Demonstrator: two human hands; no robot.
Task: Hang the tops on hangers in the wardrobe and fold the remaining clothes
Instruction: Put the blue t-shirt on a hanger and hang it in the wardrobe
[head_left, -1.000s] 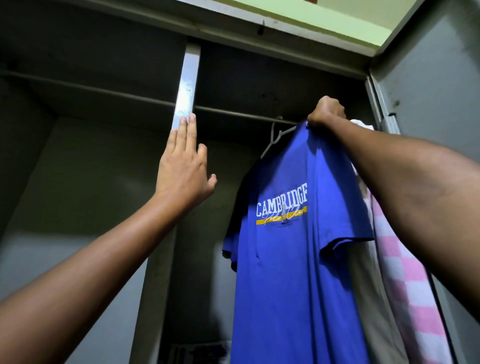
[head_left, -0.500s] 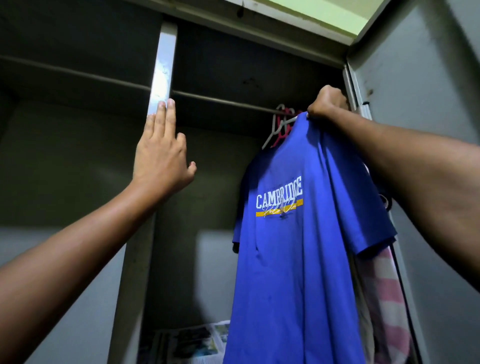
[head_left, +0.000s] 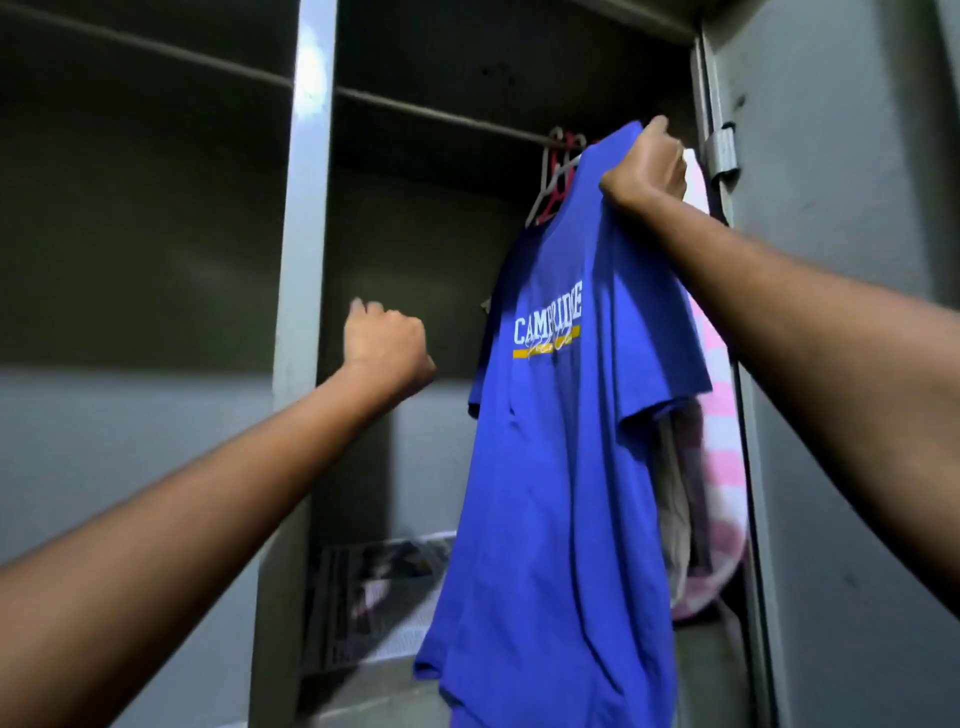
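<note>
Left hand dropped off the post; blue T-shirt hangs creased.

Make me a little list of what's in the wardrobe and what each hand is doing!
shirt: blue T-shirt, hanging near the rail
right hand: grips the shirt's top
left hand: curled, holding nothing, in front of the post
hangers: white and pink, on the rail
behind shirt: pink and white checked cloth
wardrobe floor: printed paper
</note>
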